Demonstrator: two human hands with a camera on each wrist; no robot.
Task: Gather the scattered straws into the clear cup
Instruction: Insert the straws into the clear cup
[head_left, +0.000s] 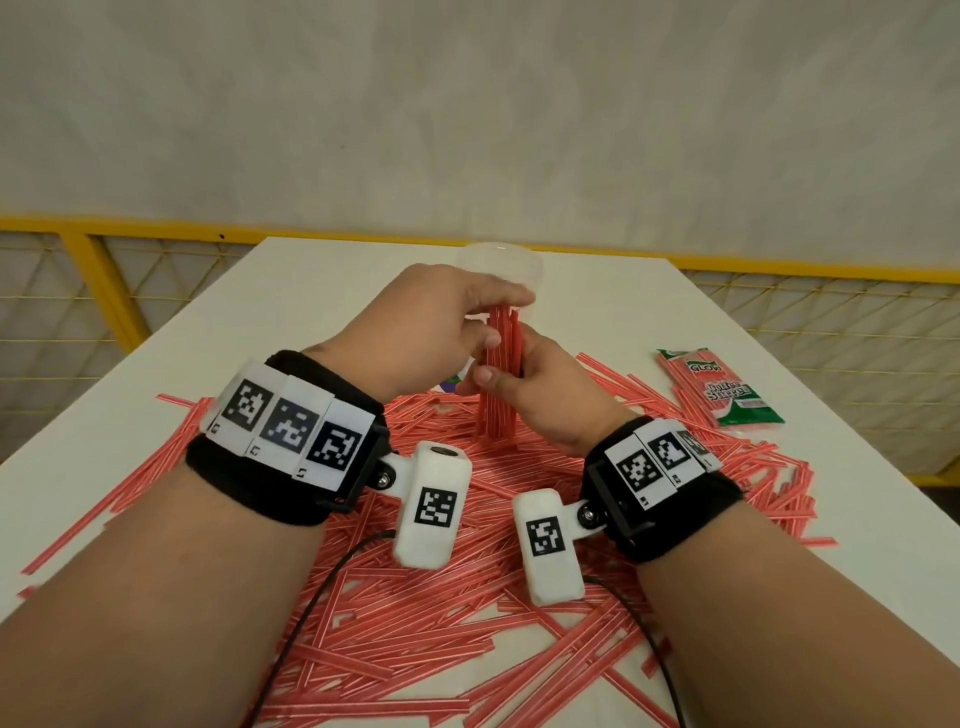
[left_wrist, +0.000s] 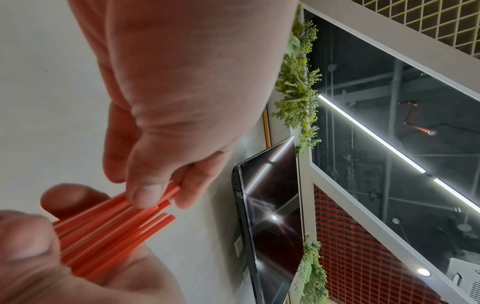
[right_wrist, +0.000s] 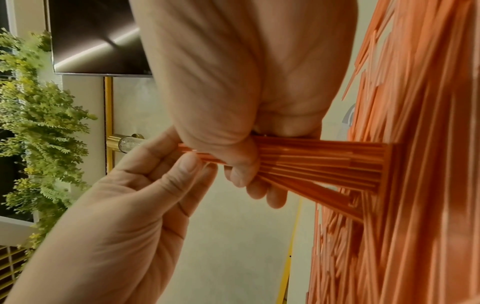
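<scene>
**Straws bundled upright, cup not yet loaded**

Straws (head_left: 500, 374) bunched and stood on end amid the loose red heap (head_left: 467, 613) covering the near half of the worktop (head_left: 613, 312). Left hand (head_left: 441, 322) pinching the bundle's top ends; right hand (head_left: 540, 395) wrapped around its middle, lower tips touching the heap. Squaring-up step, by the look of it. Next: lift and carry to the clear cup (head_left: 498, 265), just behind the grip toward the far edge, dropping ends first. Packet (head_left: 719, 387) near the right edge.
</scene>
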